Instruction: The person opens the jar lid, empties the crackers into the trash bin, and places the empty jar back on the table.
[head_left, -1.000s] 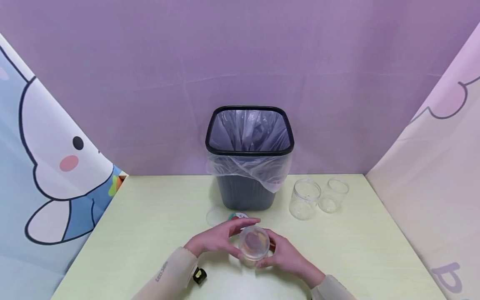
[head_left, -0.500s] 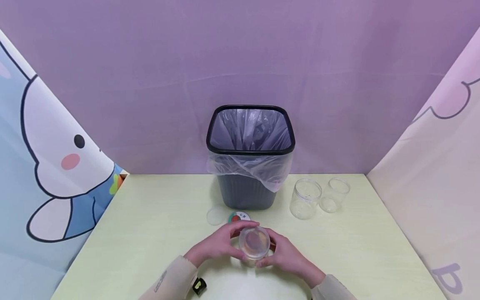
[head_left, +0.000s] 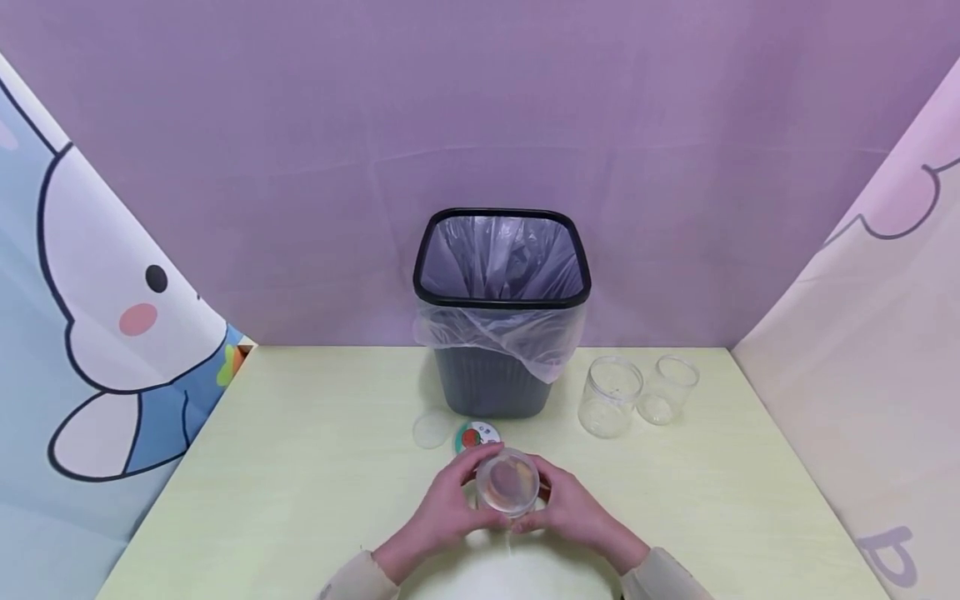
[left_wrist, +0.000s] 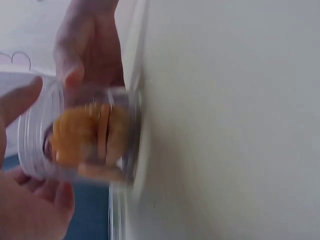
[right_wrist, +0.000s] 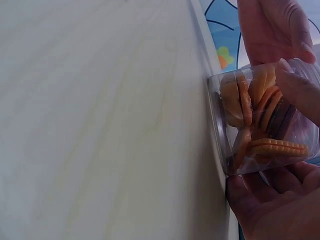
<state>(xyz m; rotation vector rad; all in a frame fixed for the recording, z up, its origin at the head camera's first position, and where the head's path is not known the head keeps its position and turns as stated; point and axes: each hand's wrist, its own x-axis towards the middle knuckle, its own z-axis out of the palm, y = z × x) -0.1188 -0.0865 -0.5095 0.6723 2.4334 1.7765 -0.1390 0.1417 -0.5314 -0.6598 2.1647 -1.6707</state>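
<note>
A clear round jar point(head_left: 508, 485) stands upright at the near middle of the table. Several orange-brown sandwich biscuits point(right_wrist: 231, 102) show through its wall, some with a dark filling. My left hand point(head_left: 444, 510) grips the jar from the left, its thumb and fingers curled about the top rim, as the left wrist view shows. On the other side, my right hand point(head_left: 576, 510) holds the jar's body between thumb and fingers. Just beyond the jar lies a round white disc point(head_left: 483, 432) with a red and green picture, partly hidden by the left hand.
A dark bin point(head_left: 491, 379) lined with a plastic bag stands at the back middle. Two clear jars point(head_left: 607, 414) are to its right, one wide and one narrower. A translucent disc point(head_left: 432, 429) lies flat at the bin's front left. Printed cloth hangs on both sides.
My left hand has turned about the jar's rim, and its wrist and sleeve have swung down and to the right. The right hand and jar stay almost where they were.
</note>
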